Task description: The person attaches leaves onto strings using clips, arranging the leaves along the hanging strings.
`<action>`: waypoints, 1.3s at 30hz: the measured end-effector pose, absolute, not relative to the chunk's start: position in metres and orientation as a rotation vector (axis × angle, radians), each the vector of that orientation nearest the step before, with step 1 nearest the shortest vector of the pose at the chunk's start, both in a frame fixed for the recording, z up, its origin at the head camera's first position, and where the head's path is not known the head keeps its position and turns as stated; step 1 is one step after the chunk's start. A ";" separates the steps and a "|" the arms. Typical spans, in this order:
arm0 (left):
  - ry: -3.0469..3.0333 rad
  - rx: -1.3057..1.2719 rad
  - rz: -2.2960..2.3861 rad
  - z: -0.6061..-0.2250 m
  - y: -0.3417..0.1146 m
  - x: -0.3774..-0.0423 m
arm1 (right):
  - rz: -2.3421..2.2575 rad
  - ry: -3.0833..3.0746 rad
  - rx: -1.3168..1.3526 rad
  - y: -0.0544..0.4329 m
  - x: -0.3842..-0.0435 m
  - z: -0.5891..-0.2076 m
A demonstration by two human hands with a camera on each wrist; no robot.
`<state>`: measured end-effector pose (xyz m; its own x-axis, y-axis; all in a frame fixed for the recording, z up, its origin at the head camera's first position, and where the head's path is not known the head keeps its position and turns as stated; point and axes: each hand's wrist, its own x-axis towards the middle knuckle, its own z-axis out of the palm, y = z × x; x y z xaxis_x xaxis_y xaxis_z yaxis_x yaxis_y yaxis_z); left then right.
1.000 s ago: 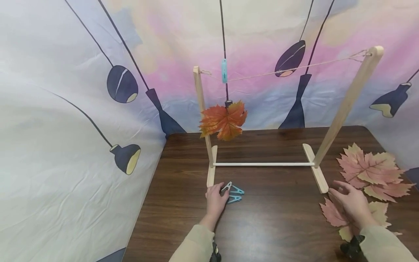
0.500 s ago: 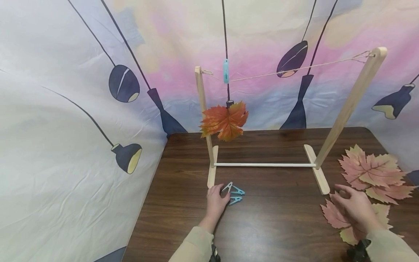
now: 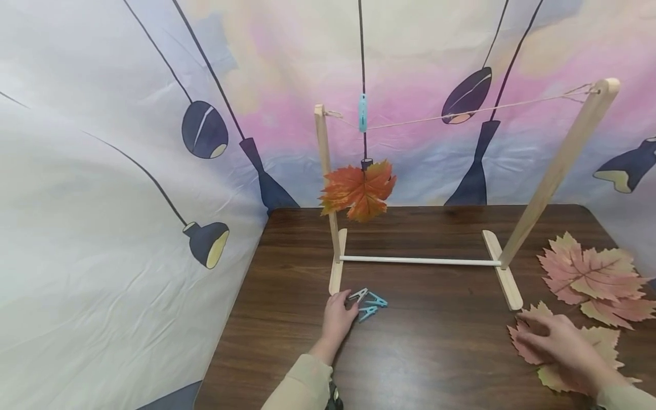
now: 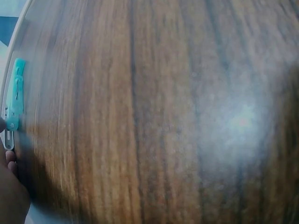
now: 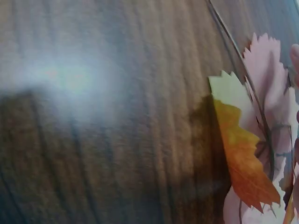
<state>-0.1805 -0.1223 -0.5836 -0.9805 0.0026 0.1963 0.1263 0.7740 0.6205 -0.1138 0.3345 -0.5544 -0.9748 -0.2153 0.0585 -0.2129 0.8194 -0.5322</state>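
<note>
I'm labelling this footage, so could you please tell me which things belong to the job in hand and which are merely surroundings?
Seemingly for the job: small clothespins beside the left hand; pinkish leaves by the right hand; wooden stand; orange leaf; raised blue clothespin.

Merely surroundings: table; lamp-print backdrop.

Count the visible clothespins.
4: a blue clothespin on the string; a pale clothespin and two blue ones on the table beside the left hand, which may hide more.
</note>
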 end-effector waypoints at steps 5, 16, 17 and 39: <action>-2.758 -0.102 -1.018 -0.583 -0.124 -0.180 | -0.810 3.005 -0.405 0.331 -0.109 -0.560; -2.796 -0.170 -0.986 -0.585 -0.128 -0.180 | -0.674 3.222 -0.577 0.333 -0.091 -0.576; -2.796 -0.168 -0.995 -0.585 -0.128 -0.180 | -0.682 3.243 -0.600 0.332 -0.090 -0.578; -2.853 -0.157 -0.864 -0.582 -0.124 -0.182 | -0.750 3.258 -0.724 0.326 -0.078 -0.596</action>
